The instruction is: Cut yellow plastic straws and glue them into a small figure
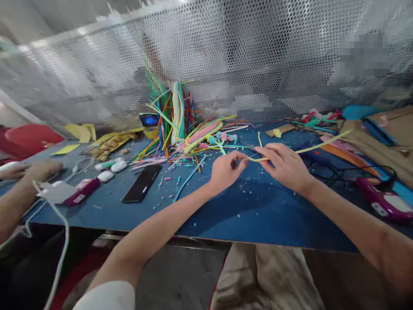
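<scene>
A pale yellow pipe cleaner (322, 144) runs between my hands, its long free end rising to the right. My left hand (227, 170) is closed, thumb and forefinger pinched at the pipe cleaner's near end. My right hand (284, 165) is closed around the pipe cleaner a short way off, with the fingers bent over it. A dark pointed metal tip (251, 147) sticks out by the right fingertips; the rest of that tool is hidden. Just behind the hands lies a small bundle of blue and pink fuzzy pieces (222, 137).
A big heap of coloured pipe cleaners (176, 116) stands against the perforated metal screen (258, 56). A black phone (142, 184) lies on the blue table (251, 219) among cut scraps. Cardboard and a purple device (383, 200) are at right. Another person's hand (41, 170) rests at left.
</scene>
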Demonstrator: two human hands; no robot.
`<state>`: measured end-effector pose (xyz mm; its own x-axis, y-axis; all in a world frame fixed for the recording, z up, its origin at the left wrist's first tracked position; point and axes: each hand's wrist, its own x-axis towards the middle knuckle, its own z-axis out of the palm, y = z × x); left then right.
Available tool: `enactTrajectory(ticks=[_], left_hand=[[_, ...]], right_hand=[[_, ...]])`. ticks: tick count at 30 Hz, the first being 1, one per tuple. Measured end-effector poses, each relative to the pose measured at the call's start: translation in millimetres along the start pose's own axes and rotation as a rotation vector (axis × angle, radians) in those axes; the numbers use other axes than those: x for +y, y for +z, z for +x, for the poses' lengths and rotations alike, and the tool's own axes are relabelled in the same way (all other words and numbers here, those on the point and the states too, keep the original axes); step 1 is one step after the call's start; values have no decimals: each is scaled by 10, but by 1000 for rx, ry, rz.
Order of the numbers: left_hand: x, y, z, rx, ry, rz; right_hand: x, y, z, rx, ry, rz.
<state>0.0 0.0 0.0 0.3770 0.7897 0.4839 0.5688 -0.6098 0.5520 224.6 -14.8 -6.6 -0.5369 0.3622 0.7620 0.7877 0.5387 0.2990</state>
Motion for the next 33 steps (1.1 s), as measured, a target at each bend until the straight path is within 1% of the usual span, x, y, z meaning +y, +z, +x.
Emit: enactTrajectory(ticks=[5, 9, 15, 19, 21, 23, 24, 28, 30, 33], left_hand=[[12, -3, 11, 5, -6, 74], [11, 15, 2, -5, 27, 159], [-18, 55, -6, -66, 88, 281], [-40, 72, -16, -113, 143, 373], [-50, 74, -21, -140, 178, 393], [-60, 72, -21, -155, 195, 381], [-64, 70, -18, -155, 190, 363], [-87, 65, 0, -132, 120, 265], [-103, 63, 13, -133, 94, 219], [-134, 68, 30, -150, 82, 166]], right_hand=[[-8, -16, 8, -30, -66, -10], [-19, -20, 13, -75, -101, -45], [-19, -32, 16, -94, -141, -55], [-14, -29, 14, -122, -225, -73], [-9, -16, 8, -113, -241, -57], [-4, 1, 3, -77, -203, -21], [-1, 9, 0, -51, -160, -2], [28, 31, -8, 46, 134, 72], [63, 42, -15, 20, 246, 182], [118, 66, -28, -110, 311, 417]])
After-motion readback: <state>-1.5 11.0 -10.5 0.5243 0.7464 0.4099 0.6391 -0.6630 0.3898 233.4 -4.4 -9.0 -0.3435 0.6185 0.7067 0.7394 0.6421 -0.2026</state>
